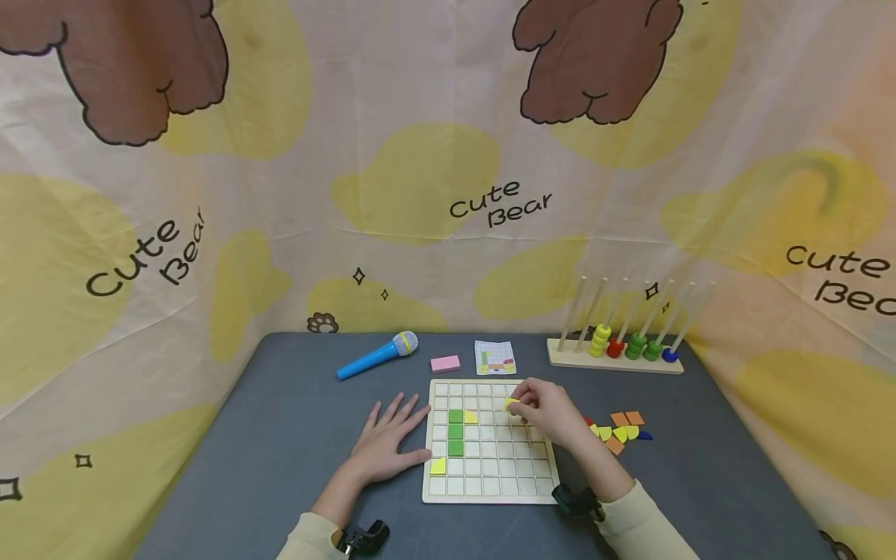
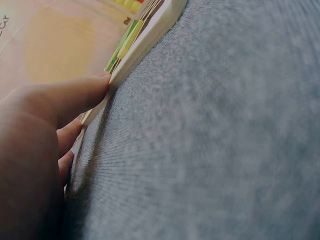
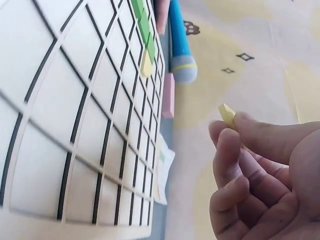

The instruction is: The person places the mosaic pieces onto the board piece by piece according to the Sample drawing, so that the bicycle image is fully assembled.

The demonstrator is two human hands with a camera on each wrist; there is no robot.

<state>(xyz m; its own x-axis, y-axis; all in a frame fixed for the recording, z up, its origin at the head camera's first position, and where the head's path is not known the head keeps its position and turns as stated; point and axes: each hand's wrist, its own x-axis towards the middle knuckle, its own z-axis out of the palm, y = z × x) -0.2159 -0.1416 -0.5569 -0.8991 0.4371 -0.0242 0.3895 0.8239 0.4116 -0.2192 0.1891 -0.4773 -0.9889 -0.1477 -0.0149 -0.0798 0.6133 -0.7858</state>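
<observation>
At lower centre of the frame, a yellow piece (image 1: 512, 404) is being pinched by the right hand (image 1: 549, 412) over the grid board (image 1: 500, 468), which is being steadied, apparently against sliding, by the outspread left hand (image 1: 382, 446).

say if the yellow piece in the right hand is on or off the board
Off: the right wrist view shows the right hand pinching the yellow piece clear of the board.

The board (image 1: 490, 467), white-squared with a pale rim, lies flat; a small yellow piece (image 3: 227, 114) is pinched above the board's far right part.
</observation>
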